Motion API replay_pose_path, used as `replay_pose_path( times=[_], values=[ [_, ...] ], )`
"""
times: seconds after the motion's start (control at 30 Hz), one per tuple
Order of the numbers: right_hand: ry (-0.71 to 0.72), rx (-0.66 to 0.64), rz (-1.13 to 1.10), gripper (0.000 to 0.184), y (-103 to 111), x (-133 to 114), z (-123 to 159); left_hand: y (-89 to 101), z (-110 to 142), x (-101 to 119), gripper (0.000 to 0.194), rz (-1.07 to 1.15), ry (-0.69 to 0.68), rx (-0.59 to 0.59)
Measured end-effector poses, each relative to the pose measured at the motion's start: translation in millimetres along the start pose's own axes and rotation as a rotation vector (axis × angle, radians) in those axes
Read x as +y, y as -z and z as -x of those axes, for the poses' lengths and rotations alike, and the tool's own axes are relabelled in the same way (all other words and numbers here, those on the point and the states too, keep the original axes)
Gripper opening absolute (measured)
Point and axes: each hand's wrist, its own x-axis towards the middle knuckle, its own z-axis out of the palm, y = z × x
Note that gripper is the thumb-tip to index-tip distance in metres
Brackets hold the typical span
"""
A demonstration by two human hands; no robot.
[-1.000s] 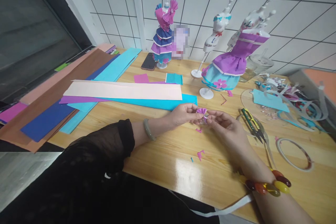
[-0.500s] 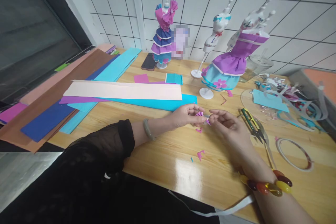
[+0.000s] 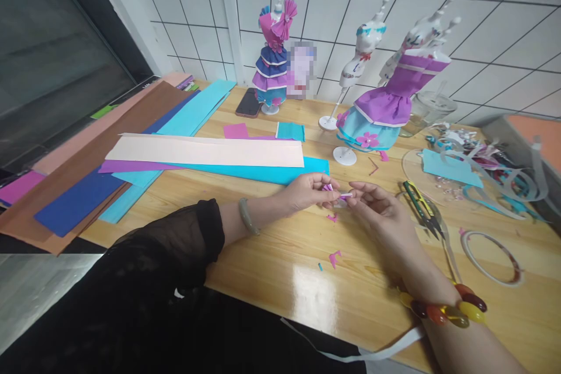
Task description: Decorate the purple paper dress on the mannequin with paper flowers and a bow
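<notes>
My left hand [image 3: 309,191] is closed in a pinch on a small folded strip of purple crepe paper [image 3: 328,187] with a white edge. My right hand [image 3: 372,201] pinches the other end of the same strip, so the piece spans the short gap between my fingertips. Most of it is hidden by my fingers. Just below lies a pink paper scrap [image 3: 332,218], and a second pink scrap [image 3: 335,259] is nearer me. Thread snips [image 3: 423,207] with green and yellow handles rest to the right of my right hand.
Crepe paper strips, a cream one [image 3: 210,151] on top, cover the left. Behind stand mini mannequins, one in a purple and blue dress [image 3: 385,99], another in a tiered dress [image 3: 272,70]. A phone [image 3: 249,103], a tape roll [image 3: 491,257] and a ribbon pile [image 3: 491,158] are around.
The purple strip has shifted and turned between my fingers, showing its white edge near my right fingertips. My left fingers have moved slightly left. Everything else stays where it was.
</notes>
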Motion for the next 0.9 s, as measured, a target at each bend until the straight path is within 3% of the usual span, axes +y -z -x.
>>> replay_pose_path(
  times=[0.17,0.37,0.63,0.9],
  values=[
    [0.004,0.044,0.001,0.034,1.2,1.0,0.7,-2.8,0.9,-3.7,0.042,-0.091,0.013,-0.023],
    [0.030,0.019,0.013,0.031,0.0,-1.1,2.5,-4.8,0.9,-2.5,0.038,-0.076,0.030,-0.140],
    [0.036,0.026,0.020,0.031,1.5,0.4,1.0,-3.1,1.7,-1.8,0.040,-0.077,0.005,-0.031],
    [0.028,0.013,0.032,0.031,-0.1,0.6,0.9,-2.7,0.4,-3.1,0.040,-0.026,-0.008,-0.029]
  ],
)
